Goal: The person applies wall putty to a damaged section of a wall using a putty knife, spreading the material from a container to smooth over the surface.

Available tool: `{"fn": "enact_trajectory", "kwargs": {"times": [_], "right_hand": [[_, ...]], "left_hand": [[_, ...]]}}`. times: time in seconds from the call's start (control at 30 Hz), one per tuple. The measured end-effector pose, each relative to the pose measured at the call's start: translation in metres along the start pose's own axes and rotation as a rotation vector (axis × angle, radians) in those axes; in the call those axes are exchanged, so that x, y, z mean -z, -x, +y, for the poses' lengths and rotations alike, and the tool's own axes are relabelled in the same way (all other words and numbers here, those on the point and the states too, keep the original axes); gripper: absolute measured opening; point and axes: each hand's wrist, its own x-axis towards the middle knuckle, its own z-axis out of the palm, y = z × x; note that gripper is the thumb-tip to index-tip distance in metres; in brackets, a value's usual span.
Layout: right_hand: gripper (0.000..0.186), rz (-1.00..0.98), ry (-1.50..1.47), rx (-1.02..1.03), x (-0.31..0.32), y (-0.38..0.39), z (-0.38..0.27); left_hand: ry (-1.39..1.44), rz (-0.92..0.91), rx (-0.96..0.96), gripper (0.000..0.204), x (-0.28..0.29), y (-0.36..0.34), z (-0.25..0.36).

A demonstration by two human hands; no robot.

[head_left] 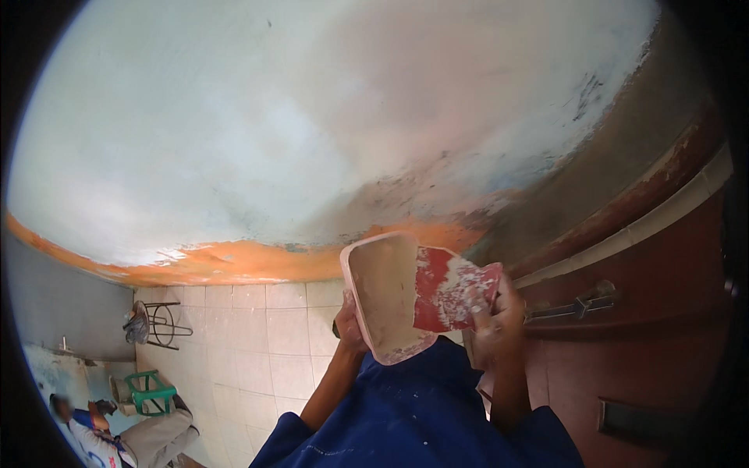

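My left hand (353, 325) is closed on the left side of a pale pink rectangular plastic tub (349, 265), held in front of my body. Inside the tub is smooth beige putty (386, 292). My right hand (499, 316), slightly blurred, grips a wide red putty spreader (437, 292) smeared with whitish putty. The spreader's blade overlaps the tub's right side and hides that part of its rim. Whether the blade touches the putty, I cannot tell.
Ahead rises a pale blue-white wall (234, 132) with an orange band (226, 261) low down. A reddish-brown door (647, 335) with a metal handle (577, 306) stands at right. Far left are a black-framed stool (161, 325), a green plastic stool (153, 391) and another person (152, 437).
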Motion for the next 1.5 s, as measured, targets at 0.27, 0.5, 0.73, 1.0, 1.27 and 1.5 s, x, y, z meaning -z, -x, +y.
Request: {"fn": "enact_trajectory", "kwargs": {"times": [0.27,0.5,0.73,1.0,1.27,1.5], "right_hand": [[0.021,-0.078,0.262,0.163,-0.041,-0.001,-0.005],[0.024,-0.126,0.192,0.107,-0.045,-0.001,0.002],[0.022,-0.153,0.254,0.067,-0.046,0.002,-0.002],[0.026,-0.141,0.250,0.227,-0.054,0.007,0.025],[0.029,-0.146,0.336,0.259,-0.065,0.013,0.035],[0.019,-0.103,0.167,0.181,-0.072,0.005,0.047]], "left_hand": [[0.318,-0.032,-0.102,0.051,0.011,0.007,-0.018],[0.254,0.009,-0.077,0.047,0.035,0.016,-0.032],[0.247,-0.079,-0.146,0.048,0.025,0.013,-0.027],[-0.018,0.194,-0.077,0.047,0.020,0.019,-0.026],[0.070,0.169,-0.070,0.045,0.007,0.016,-0.023],[-0.063,0.115,-0.084,0.051,0.005,0.015,-0.016]]}}
